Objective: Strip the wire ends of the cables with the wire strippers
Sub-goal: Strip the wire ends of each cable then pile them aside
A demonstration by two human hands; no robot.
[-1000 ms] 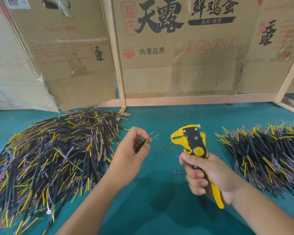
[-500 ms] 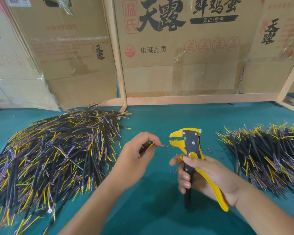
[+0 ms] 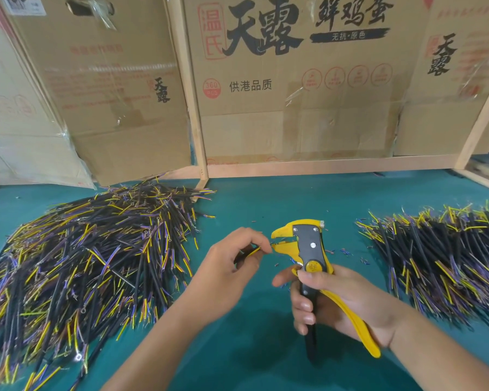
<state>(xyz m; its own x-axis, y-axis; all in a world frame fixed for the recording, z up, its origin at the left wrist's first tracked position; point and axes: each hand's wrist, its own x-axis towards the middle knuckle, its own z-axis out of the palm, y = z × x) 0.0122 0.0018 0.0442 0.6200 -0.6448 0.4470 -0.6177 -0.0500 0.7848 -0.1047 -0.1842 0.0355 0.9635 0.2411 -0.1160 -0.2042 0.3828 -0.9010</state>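
On the left, a big pile of cables (image 3: 79,258) is lying on the green table (image 3: 266,201). They are black with yellow and purple wire ends poking out. They look thin, light and bendy, so one cable is likely easy to lift but floppy at the tip.

Next, the left hand (image 3: 223,273) is pinching one cable (image 3: 250,252) between thumb and fingers, close to its yellow end. That looks like the best place to hold it, because a grip near the tip should stop the soft wire from bending away. The tip is pointing at the mouth of the tool and is right at it. I cannot tell if it is inside yet.

In the middle, the right hand (image 3: 342,303) is wrapping its fingers around the handles of the wire strippers (image 3: 308,249). The tool is yellow and black, hard and stiff. Its jaws are a little apart and the handles are spread, so I think the squeeze has not come yet. Too hard a pull could snap the tiny wire.

Small cut bits (image 3: 347,252) are lying around the tool.

On the right, another pile of cables (image 3: 441,258) is resting on the table.
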